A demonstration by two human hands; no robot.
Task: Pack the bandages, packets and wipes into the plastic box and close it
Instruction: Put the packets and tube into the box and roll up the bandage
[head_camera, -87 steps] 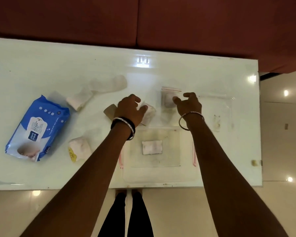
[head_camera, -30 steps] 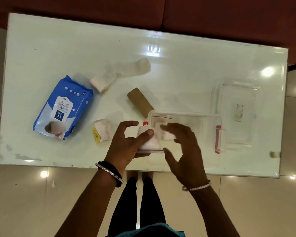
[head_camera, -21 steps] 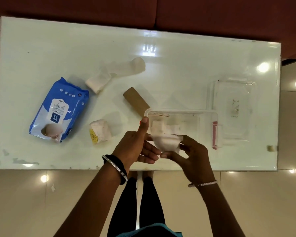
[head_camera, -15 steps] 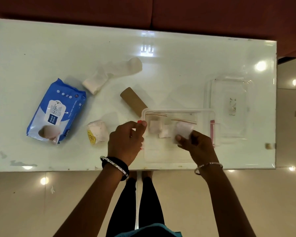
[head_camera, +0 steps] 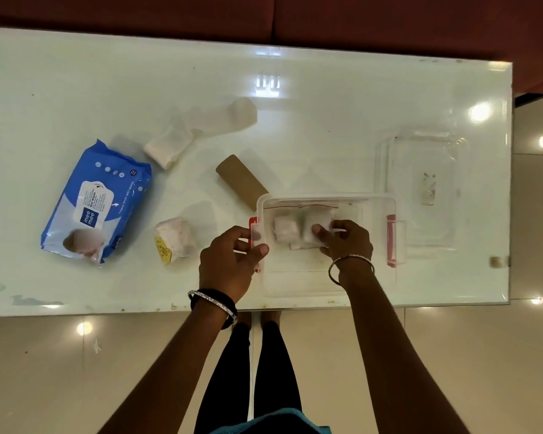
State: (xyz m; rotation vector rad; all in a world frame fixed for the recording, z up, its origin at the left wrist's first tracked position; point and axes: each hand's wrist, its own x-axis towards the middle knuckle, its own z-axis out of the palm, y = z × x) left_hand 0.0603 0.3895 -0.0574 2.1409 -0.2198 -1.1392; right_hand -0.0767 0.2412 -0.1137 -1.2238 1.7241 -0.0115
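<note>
The clear plastic box [head_camera: 328, 283] with red side clips sits at the table's near edge. My left hand [head_camera: 231, 261] grips its left wall. My right hand [head_camera: 345, 242] is inside the box, fingers curled on a white packet [head_camera: 315, 223]. Another white packet [head_camera: 284, 228] lies beside it in the box. On the table to the left are a blue wipes pack [head_camera: 96, 202], a white bandage roll with a yellow label [head_camera: 174, 239], a partly unrolled white bandage [head_camera: 201, 130] and a brown bandage roll [head_camera: 240, 180].
The box's clear lid [head_camera: 423, 189] lies on the white glass table [head_camera: 326, 120] to the right of the box. A dark red sofa runs along the table's far side. My legs stand at the near edge, on a tiled floor.
The box came from the table's middle to the near edge. My right hand carried a white packet down into it, and my left hand shifted to the box's left wall.
</note>
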